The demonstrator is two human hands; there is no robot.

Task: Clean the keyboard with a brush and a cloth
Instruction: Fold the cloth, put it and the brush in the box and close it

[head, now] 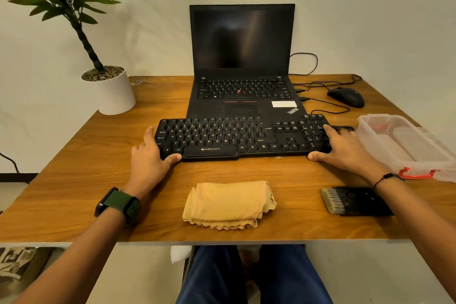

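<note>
A black keyboard (234,137) lies across the middle of the wooden desk (74,180), in front of a laptop. My left hand (148,158) grips its left end, thumb along the front edge. At the right end my right hand (345,148) holds the keyboard, fingers over the number pad and thumb at the front edge. A folded yellow cloth (229,205) rests near the desk's front edge, between my arms. A black brush (350,201) with pale bristles lies at the front right, partly under my right forearm.
An open black laptop (241,57) stands behind the keyboard. A black mouse (345,97) and cables lie at the back right. A clear plastic box (404,145) with red clips sits at the right edge. A potted plant (111,91) stands at the back left corner.
</note>
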